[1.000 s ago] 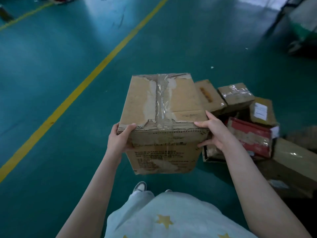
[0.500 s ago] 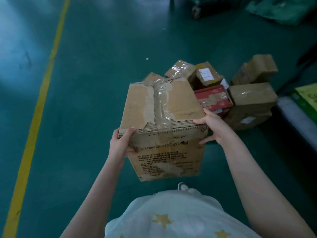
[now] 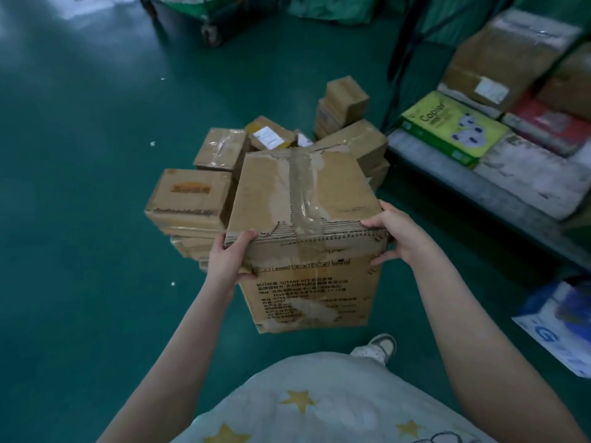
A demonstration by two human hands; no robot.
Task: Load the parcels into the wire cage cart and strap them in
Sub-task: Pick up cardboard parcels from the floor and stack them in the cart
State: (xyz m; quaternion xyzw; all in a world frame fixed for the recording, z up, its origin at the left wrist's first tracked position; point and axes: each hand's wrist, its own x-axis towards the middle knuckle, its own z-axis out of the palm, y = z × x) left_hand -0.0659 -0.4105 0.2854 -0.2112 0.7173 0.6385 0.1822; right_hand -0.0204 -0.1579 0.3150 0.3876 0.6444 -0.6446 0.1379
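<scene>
Taped cardboard box (image 3: 307, 193) — I see left hand (image 3: 230, 260), right hand (image 3: 399, 235) curled over its 2 near corners; cart (image 3: 479, 193) lies right.

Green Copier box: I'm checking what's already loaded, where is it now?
The green Copier box lies upper right in the head view, on the grey platform's left end, beside a labelled brown parcel.
</scene>
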